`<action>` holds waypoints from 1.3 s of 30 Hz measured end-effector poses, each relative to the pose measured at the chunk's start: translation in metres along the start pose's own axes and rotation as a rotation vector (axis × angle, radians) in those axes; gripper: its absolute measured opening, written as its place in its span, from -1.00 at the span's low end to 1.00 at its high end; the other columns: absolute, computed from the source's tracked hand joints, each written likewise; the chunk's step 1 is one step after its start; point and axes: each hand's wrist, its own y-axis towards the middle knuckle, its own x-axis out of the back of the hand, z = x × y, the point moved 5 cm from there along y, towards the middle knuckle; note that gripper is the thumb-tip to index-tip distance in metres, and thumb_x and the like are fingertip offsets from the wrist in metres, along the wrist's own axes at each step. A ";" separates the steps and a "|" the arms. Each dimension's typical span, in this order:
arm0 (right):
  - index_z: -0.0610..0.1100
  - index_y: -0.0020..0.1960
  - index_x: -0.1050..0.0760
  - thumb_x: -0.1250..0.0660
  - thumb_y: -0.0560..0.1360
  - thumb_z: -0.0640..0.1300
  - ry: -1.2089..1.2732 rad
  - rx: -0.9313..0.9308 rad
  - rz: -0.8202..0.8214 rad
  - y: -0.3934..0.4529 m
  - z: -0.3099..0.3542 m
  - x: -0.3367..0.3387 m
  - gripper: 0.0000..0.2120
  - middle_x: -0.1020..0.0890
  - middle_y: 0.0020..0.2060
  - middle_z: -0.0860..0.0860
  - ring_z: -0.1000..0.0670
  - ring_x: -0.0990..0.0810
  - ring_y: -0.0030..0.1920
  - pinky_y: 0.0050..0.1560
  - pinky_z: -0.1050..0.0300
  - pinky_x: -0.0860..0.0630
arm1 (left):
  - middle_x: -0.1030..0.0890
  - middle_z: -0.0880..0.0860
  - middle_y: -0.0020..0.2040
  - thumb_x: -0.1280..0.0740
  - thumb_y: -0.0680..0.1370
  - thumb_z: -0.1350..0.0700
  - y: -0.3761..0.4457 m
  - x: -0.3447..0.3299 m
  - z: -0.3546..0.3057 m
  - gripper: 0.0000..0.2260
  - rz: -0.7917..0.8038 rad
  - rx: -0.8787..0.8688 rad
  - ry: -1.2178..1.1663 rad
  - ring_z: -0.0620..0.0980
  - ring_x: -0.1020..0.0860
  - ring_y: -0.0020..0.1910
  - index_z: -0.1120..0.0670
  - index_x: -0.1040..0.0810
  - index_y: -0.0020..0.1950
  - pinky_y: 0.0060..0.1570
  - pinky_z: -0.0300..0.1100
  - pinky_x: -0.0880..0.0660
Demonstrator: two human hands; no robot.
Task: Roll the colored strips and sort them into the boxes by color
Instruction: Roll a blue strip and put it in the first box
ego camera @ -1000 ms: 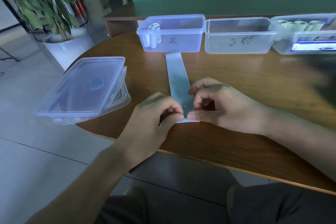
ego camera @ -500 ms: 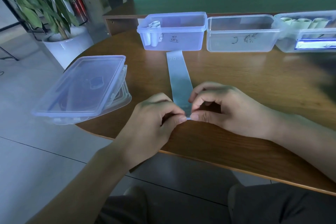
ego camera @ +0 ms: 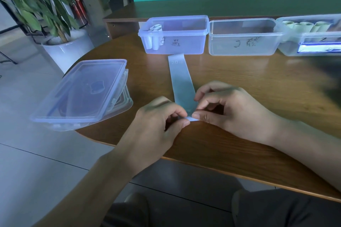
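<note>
At the near end of the pale blue strip (ego camera: pixel 181 86), both hands meet: the left hand (ego camera: pixel 156 125) pinches the strip's corner between thumb and curled forefinger, and the right hand (ego camera: pixel 230 108) pinches the same end from the other side, thumb tip just beside the left thumb, fingers bent over the paper. A small white fold of the strip shows between the two thumbs. From there the strip lies flat on the brown tabletop (ego camera: pixel 249 143), running away from the person, its far end printed with faint digits and stopping just short of the blue-tinted box (ego camera: pixel 175 42). That box stands open beyond the strip and holds a few pale rolls (ego camera: pixel 154 42) upright in its left corner. Right of it, touching or nearly so, sits a clear box (ego camera: pixel 243 42) with handwriting on its front, and further right a third box (ego camera: pixel 313 42) holding pale green rolls (ego camera: pixel 304 26). Left of the strip, a stack of box lids (ego camera: pixel 83 92) overhangs the tabletop's edge. Beyond the lids, on the floor, stands a potted plant (ego camera: pixel 46 5) in a white pot.
</note>
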 end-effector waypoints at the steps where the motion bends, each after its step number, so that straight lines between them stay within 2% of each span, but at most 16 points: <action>1: -0.02 -0.08 -0.68 -0.46 0.49 0.01 0.002 0.002 -0.013 0.000 0.001 0.000 -0.89 -0.57 0.05 0.12 0.06 -0.61 0.00 0.01 0.20 -0.54 | -0.50 -0.20 -0.14 -0.44 0.54 0.01 0.001 0.000 0.000 -0.95 -0.001 0.004 0.005 -0.24 -0.50 -0.12 -0.05 -0.66 -0.04 -0.14 -0.54 -0.32; 3: -0.01 -0.05 -0.67 -0.48 0.49 -0.03 -0.006 0.031 -0.002 0.000 0.003 0.000 -0.93 -0.56 0.05 0.14 0.08 -0.59 0.04 0.03 0.23 -0.52 | -0.53 -0.19 -0.12 -0.40 0.56 -0.01 0.002 -0.001 0.002 -0.92 -0.005 0.008 0.015 -0.23 -0.51 -0.10 -0.05 -0.67 -0.04 -0.12 -0.55 -0.32; 6: -0.02 -0.03 -0.66 -0.48 0.48 0.00 -0.015 0.047 0.049 -0.001 0.004 0.000 -0.88 -0.57 0.03 0.14 0.15 -0.56 0.07 0.03 0.36 -0.44 | -0.57 -0.13 -0.09 -0.33 0.59 -0.04 0.004 -0.003 0.004 -0.84 -0.009 0.001 0.045 -0.22 -0.50 -0.08 -0.03 -0.68 -0.01 -0.06 -0.55 -0.32; 8: -0.01 -0.02 -0.67 -0.50 0.47 -0.02 -0.014 0.022 0.054 0.000 0.002 -0.001 -0.89 -0.58 0.03 0.14 0.17 -0.55 0.07 0.02 0.40 -0.41 | -0.59 -0.10 -0.07 -0.35 0.60 -0.01 0.005 -0.002 0.004 -0.85 -0.032 -0.005 0.067 -0.20 -0.50 -0.07 -0.02 -0.69 0.00 -0.02 -0.55 -0.33; 14: 0.02 0.00 -0.69 -0.48 0.50 -0.05 0.004 -0.007 0.056 0.002 -0.003 -0.001 -0.91 -0.58 0.03 0.16 0.12 -0.57 0.10 0.03 0.33 -0.47 | -0.56 -0.14 -0.12 -0.44 0.55 0.14 0.005 0.002 -0.003 -0.96 -0.056 -0.031 0.016 -0.22 -0.50 -0.14 0.00 -0.65 -0.07 -0.11 -0.50 -0.35; 20: -0.01 -0.01 -0.70 -0.45 0.53 -0.07 -0.008 -0.024 0.013 0.005 -0.006 -0.002 -0.94 -0.58 0.01 0.14 0.13 -0.58 0.06 0.01 0.33 -0.48 | -0.54 -0.22 -0.12 -0.44 0.53 0.05 0.009 0.000 0.003 -0.96 -0.020 0.035 0.018 -0.28 -0.50 -0.08 -0.06 -0.66 -0.03 -0.11 -0.56 -0.31; 23: 0.03 0.01 -0.67 -0.43 0.54 -0.04 -0.039 -0.033 -0.002 0.004 -0.007 -0.002 -0.93 -0.55 0.06 0.17 0.15 -0.56 0.08 0.03 0.36 -0.47 | -0.57 -0.20 -0.06 -0.40 0.56 0.00 0.012 0.000 0.006 -0.92 -0.028 0.041 0.052 -0.23 -0.51 -0.06 -0.08 -0.68 0.00 -0.04 -0.47 -0.37; 25: 0.03 0.03 -0.66 -0.44 0.54 -0.08 -0.039 -0.017 -0.003 0.004 -0.006 -0.001 -0.92 -0.53 0.09 0.17 0.11 -0.57 0.07 0.02 0.35 -0.48 | -0.58 -0.18 -0.02 -0.37 0.58 -0.03 0.013 0.000 0.008 -0.87 -0.036 0.047 0.059 -0.20 -0.53 -0.04 -0.07 -0.70 0.03 -0.02 -0.33 -0.47; 27: 0.02 0.04 -0.66 -0.46 0.53 -0.10 -0.032 -0.001 0.006 0.004 -0.006 -0.002 -0.90 -0.54 0.09 0.15 0.08 -0.58 0.05 0.00 0.32 -0.49 | -0.59 -0.15 -0.01 -0.32 0.60 -0.04 0.014 0.000 0.010 -0.82 -0.043 0.051 0.077 -0.18 -0.54 -0.03 -0.06 -0.71 0.06 -0.03 -0.29 -0.50; 30: 0.01 0.07 -0.66 -0.47 0.52 -0.07 -0.039 -0.009 0.010 0.006 -0.010 -0.001 -0.86 -0.56 0.08 0.14 0.10 -0.57 0.08 0.01 0.32 -0.48 | -0.58 -0.12 0.00 -0.30 0.61 -0.04 0.015 -0.002 0.011 -0.78 -0.058 0.050 0.101 -0.18 -0.53 -0.04 -0.03 -0.71 0.07 -0.06 -0.40 -0.44; 35: 0.01 0.09 -0.68 -0.45 0.54 -0.06 -0.056 -0.017 -0.005 0.009 -0.014 -0.001 -0.87 -0.57 0.07 0.14 0.17 -0.55 0.10 0.03 0.40 -0.42 | -0.56 -0.19 -0.04 -0.39 0.57 0.02 0.017 -0.001 0.009 -0.90 -0.059 0.021 0.064 -0.36 -0.45 -0.10 -0.06 -0.67 0.04 -0.06 -0.55 -0.33; 39: -0.02 0.09 -0.70 -0.43 0.56 -0.08 -0.063 -0.012 -0.023 0.011 -0.015 -0.002 -0.87 -0.59 0.06 0.12 0.20 -0.55 0.09 0.02 0.46 -0.39 | -0.56 -0.22 -0.03 -0.39 0.56 -0.05 0.020 -0.003 0.010 -0.89 -0.033 0.051 0.083 -0.28 -0.46 -0.11 -0.10 -0.65 0.06 -0.13 -0.52 -0.34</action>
